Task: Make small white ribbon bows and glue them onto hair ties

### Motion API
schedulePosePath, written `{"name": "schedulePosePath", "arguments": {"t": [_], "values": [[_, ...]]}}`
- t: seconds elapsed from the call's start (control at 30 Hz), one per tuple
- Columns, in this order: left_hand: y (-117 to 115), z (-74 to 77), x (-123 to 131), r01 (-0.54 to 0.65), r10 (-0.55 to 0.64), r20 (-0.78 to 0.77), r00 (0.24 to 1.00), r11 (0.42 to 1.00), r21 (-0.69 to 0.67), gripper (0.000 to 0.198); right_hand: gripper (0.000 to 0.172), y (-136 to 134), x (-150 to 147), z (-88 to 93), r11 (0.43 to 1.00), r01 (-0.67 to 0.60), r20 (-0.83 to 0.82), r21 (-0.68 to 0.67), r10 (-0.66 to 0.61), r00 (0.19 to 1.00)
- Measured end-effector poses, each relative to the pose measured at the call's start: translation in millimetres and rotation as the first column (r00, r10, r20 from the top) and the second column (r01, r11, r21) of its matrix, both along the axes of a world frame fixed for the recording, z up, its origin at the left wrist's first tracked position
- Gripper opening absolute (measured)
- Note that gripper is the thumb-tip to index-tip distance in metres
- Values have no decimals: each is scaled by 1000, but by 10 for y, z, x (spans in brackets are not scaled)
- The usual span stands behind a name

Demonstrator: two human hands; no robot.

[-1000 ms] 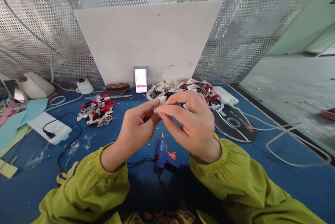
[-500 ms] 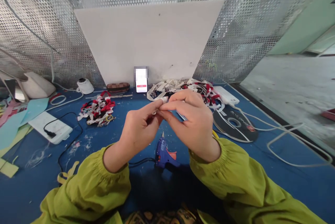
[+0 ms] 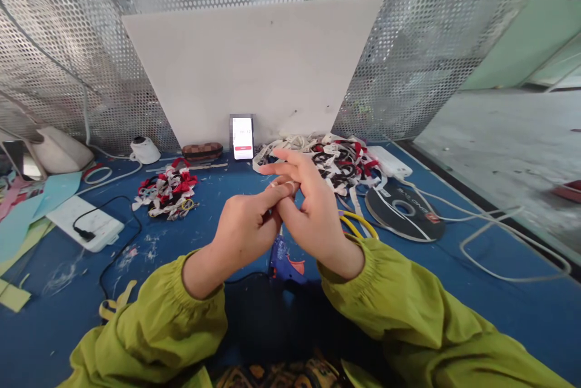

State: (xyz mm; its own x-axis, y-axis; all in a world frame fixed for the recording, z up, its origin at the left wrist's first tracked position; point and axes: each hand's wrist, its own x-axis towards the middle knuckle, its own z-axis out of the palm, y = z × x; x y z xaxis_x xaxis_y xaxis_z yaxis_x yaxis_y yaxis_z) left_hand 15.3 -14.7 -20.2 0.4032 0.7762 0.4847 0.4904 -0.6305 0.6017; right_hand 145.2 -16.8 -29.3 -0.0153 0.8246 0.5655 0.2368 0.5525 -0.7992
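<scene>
My left hand [image 3: 242,230] and my right hand [image 3: 315,209] meet above the middle of the blue table. The left thumb and fingers are closed in a pinch, touching the right hand's fingers. On my right hand, the thumb presses in at the same spot while a couple of fingers stretch out to the left. Anything between the fingertips is too small and too covered to make out. Just below them lies a blue hot glue gun [image 3: 284,261] with an orange trigger, its nozzle partly behind my hands. Yellow-handled scissors [image 3: 363,224] rest by my right wrist.
Bow-like red, white and black pieces [image 3: 167,189] lie in a pile at left; a larger heap of ribbon loops [image 3: 342,161] sits behind my hands. A lit phone [image 3: 242,138] leans on a white board [image 3: 254,67]. A black disc [image 3: 403,212] and white cables [image 3: 481,218] lie at right.
The right hand has shifted left and its fingers have straightened over the left hand's. The small whitish piece seen at the fingertips is now covered. More of the scissors shows.
</scene>
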Motion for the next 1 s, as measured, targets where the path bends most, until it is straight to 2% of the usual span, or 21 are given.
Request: {"name": "schedulePosePath", "arguments": {"t": [0.1, 0.2, 0.3, 0.4, 0.5, 0.7, 0.83, 0.93, 1.0], "values": [[13, 38, 0, 83, -50, 167, 985, 976, -199, 35, 50, -4, 43, 71, 994, -109, -38, -24, 108, 993], [30, 86, -26, 222, -55, 391, 919, 892, -395, 31, 39, -6, 137, 188, 947, -269, -137, -176, 247, 959], [45, 128, -71, 351, -32, 558, 829, 807, -475, 34, 29, 9, 217, 259, 878, -400, -288, -264, 324, 901], [53, 150, -109, 449, -15, 660, 751, 744, -495, 33, 23, 52, 235, 249, 825, -500, -401, -261, 379, 834], [52, 151, -123, 488, 0, 701, 713, 718, -496, 33, 22, 94, 205, 208, 806, -538, -473, -245, 385, 793], [29, 152, -116, 509, 3, 710, 704, 695, -508, 32, 20, 110, 169, 181, 721, -642, -577, -260, 417, 702], [25, 154, -111, 557, 35, 724, 689, 614, -559, 31, 7, 122, 155, 160, 655, -691, -566, -304, 459, 685], [31, 155, -113, 595, 50, 733, 679, 547, -588, 32, 23, 133, 137, 137, 609, -725, -547, -322, 505, 667], [36, 161, -116, 604, 60, 730, 680, 519, -605, 33, 23, 138, 126, 124, 602, -731, -567, -323, 495, 658]]}}
